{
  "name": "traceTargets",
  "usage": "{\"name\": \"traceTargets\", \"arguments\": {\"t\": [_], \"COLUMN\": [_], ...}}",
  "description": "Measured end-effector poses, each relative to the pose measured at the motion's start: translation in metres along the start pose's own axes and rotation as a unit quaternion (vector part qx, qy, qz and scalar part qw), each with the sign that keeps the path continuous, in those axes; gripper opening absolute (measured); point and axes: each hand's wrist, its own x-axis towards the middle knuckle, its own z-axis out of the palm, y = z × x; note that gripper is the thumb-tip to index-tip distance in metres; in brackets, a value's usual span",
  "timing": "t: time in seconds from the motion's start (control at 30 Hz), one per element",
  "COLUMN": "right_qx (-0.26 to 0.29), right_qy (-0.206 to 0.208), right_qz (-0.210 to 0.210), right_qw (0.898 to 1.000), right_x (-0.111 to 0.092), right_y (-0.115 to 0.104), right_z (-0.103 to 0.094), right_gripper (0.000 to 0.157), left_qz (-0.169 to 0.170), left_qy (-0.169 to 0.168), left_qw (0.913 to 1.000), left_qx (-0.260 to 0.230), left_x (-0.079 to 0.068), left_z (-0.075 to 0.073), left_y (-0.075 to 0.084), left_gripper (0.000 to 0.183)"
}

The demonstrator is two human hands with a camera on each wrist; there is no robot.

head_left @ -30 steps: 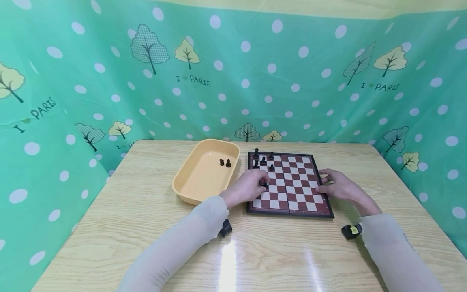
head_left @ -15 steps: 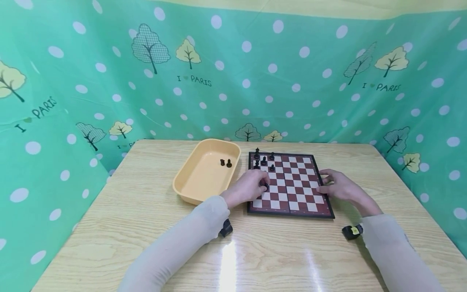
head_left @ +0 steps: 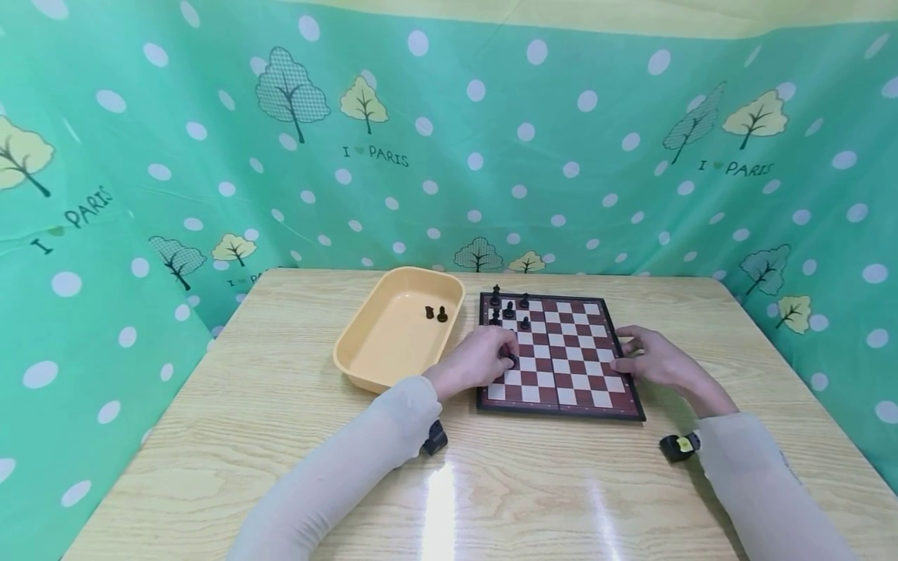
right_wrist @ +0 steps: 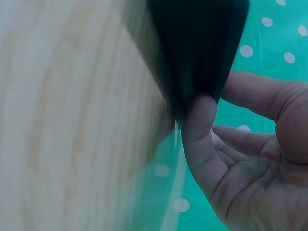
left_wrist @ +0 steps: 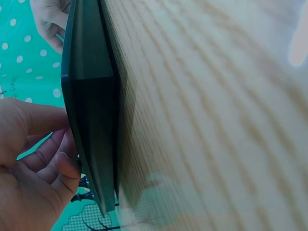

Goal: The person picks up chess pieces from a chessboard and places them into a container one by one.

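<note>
My left hand (head_left: 484, 356) reaches over the left side of a red-and-white chessboard (head_left: 571, 351). Its fingertips are curled round a small black chess piece (head_left: 514, 360), mostly hidden by the fingers and low over the squares. In the left wrist view, thumb and fingers of the left hand (left_wrist: 36, 163) meet just above the board's dark side. My right hand (head_left: 652, 357) holds the board's right edge, thumb on top; a finger (right_wrist: 199, 130) lies against its side in the right wrist view. Several black chess pieces (head_left: 509, 310) stand at the board's far left corner.
Left of the board, a yellow-orange plastic tray (head_left: 365, 374) holds two black chess pieces (head_left: 436, 313). Both stand on the wooden table (head_left: 281, 436). A green polka-dot curtain (head_left: 449, 156) hangs behind and at both sides.
Both hands keep nearly the same places. The piece in the left hand's fingers shows less than one second ago. The whole view has shifted very slightly.
</note>
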Motion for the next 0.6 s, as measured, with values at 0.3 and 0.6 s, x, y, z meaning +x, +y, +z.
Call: {"name": "traceTargets", "arguments": {"t": [0.3,0.6], "right_qx": [-0.007,-0.011], "right_qy": [0.007,0.006], "right_qz": [-0.002,-0.005], "right_qw": [1.0,1.0], "right_x": [0.001,0.002], "right_y": [0.003,0.004], "right_z": [0.0,0.0], "right_gripper": [0.072,0.071], "left_qz": [-0.001,-0.006], "left_qy": [0.006,0.016], "left_qw": [1.0,0.9998], "left_qx": [0.001,-0.005], "left_x": [-0.001,-0.004], "left_z": [-0.002,-0.01], "left_y": [0.002,0.006], "left_gripper": [0.01,0.011]}}
